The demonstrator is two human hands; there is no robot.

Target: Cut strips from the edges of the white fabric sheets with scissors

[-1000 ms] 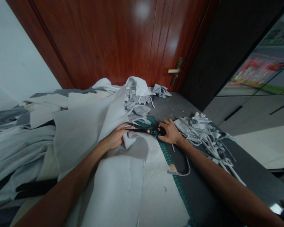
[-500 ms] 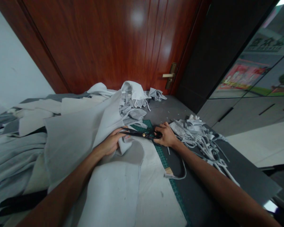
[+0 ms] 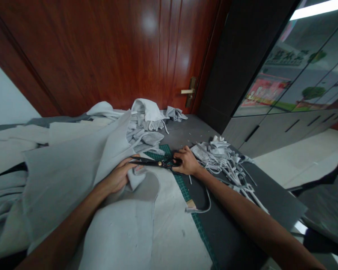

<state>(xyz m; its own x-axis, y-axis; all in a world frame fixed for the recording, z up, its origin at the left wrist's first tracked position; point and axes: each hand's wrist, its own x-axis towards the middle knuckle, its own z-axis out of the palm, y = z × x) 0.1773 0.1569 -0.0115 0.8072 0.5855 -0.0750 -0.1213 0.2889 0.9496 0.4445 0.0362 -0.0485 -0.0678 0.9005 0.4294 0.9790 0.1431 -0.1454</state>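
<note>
Black scissors (image 3: 159, 164): right fingers (image 3: 181, 154) closed around handles (image 3: 177, 162); left fingers (image 3: 124, 162) grasping folded grey fabric (image 3: 121, 223).

On that table (image 3: 183, 132), the cloth (image 3: 118, 236) lies partly over the cutting mat (image 3: 183, 187), strips (image 3: 225, 159) heaped to its right, piled fabric (image 3: 5, 191) to its left, scissors (image 3: 160, 164) between left hand (image 3: 119, 178) and right hand (image 3: 187, 161). Behind stands the door (image 3: 101, 56), with cabinets (image 3: 243, 129) off to the right.
</note>
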